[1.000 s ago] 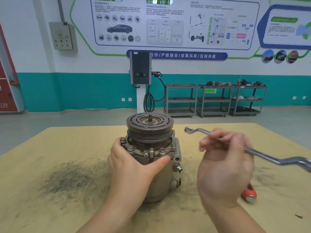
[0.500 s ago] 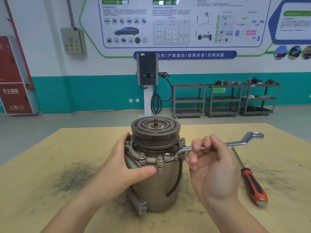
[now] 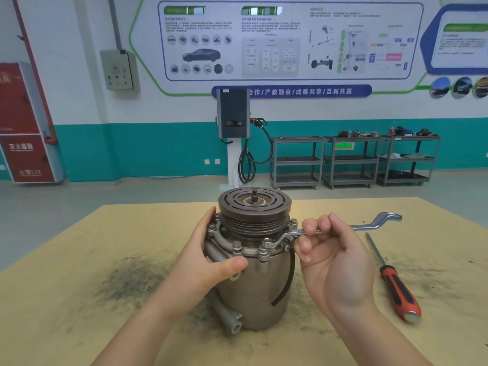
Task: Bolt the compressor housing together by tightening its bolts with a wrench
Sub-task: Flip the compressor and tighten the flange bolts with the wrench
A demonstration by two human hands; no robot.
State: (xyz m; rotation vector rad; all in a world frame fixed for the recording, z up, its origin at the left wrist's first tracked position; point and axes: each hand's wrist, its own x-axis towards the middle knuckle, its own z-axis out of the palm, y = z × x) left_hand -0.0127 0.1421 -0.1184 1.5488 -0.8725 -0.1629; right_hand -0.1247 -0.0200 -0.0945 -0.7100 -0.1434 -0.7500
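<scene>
Centre of the frame: a grey metal cylindrical compressor housing (image 3: pixel 253 291) stands upright on the tan, soot-smudged desk (image 3: pixel 79 260), topped by a dark grooved pulley with a slotted face (image 3: pixel 254 207). A ring of silver hex bolts (image 3: pixel 237 245) sits on the flange just below the pulley.

Left hand (image 3: pixel 208 262): wrapped around the left side of the housing, fingers behind the flange, thumb curled across the front just under the bolts. It grips the body.

Right hand (image 3: pixel 332 260): right of the housing, palm toward the camera, fingers curled over the shank of a silver offset ring wrench (image 3: pixel 353 227), pinching it. The wrench lies roughly level, its near ring end at the front-right bolts of the flange; whether it is seated on a bolt head cannot be told. Its far end points to the right edge of the desk.

Lower right: a red-and-black-handled screwdriver (image 3: pixel 396 289) lies flat on the desk, apart from the hand.

Background: grey shelf carts (image 3: pixel 353 159) against a teal-and-white wall.
</scene>
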